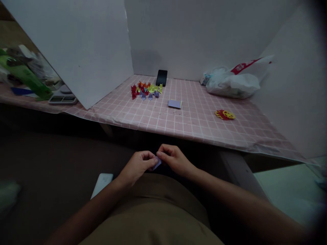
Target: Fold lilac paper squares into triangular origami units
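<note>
Just above my lap, my left hand (140, 165) and my right hand (176, 159) meet with thumbs and fingers pinched on a small folded piece of purple paper (157, 164). Fingers cover part of it, and its exact shape is hard to make out. On the pink checked tabletop (143, 117) beyond lie several small folded paper figures (145, 89) in red, orange, yellow and purple. A stack of purple paper squares (175, 103) lies to their right, with a yellow edge showing.
A black phone (161, 78) lies behind the paper figures. Red and yellow cut-outs (225, 115) and a white plastic bag (232, 83) are on the right. White panels (102, 51) enclose the table. A kitchen scale (63, 98) stands left; a white phone-like object (102, 183) lies beside my left forearm.
</note>
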`<state>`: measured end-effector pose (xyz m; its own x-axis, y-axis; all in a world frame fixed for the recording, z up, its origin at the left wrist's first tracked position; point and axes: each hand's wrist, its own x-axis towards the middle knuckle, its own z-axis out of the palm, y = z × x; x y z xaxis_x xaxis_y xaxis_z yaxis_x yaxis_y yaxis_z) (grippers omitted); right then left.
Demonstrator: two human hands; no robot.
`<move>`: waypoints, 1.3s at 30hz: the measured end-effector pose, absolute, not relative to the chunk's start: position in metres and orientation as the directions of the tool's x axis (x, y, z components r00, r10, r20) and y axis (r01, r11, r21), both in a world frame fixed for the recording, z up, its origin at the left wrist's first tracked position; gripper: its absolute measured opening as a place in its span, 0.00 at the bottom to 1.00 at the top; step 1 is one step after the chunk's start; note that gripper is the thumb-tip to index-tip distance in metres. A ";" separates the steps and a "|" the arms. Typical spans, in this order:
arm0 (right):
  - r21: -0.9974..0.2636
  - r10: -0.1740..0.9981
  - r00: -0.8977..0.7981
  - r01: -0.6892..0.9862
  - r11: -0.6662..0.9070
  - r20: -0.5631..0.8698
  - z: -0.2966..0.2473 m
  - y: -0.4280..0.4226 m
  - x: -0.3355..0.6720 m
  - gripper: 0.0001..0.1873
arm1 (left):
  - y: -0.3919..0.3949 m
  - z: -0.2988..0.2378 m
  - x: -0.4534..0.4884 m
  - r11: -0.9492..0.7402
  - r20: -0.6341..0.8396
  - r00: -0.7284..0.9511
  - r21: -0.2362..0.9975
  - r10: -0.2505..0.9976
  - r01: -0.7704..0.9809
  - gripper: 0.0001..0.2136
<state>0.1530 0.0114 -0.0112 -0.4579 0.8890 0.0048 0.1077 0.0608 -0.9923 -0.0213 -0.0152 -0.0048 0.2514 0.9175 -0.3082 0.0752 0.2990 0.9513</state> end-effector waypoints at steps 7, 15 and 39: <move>-0.995 0.847 -0.525 0.092 -0.042 -0.085 -0.011 0.014 0.154 0.14 | -0.015 -0.003 -0.020 0.245 -0.261 0.229 0.965 0.938 0.093 0.11; -0.998 0.936 -0.352 0.029 0.048 0.035 -0.011 0.014 0.155 0.16 | -0.019 -0.006 -0.018 0.270 -0.263 0.235 0.963 0.936 0.001 0.07; -1.000 0.973 -0.233 -0.006 0.011 0.012 -0.011 0.011 0.154 0.15 | -0.017 -0.012 -0.012 0.175 -0.172 0.121 0.984 0.978 -0.013 0.11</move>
<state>0.1545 0.0110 -0.0108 -0.2326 0.9725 0.0116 -0.0056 0.0106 -0.9999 -0.0124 -0.0171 -0.0121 0.1206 0.9777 -0.1722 -0.0133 0.1750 0.9845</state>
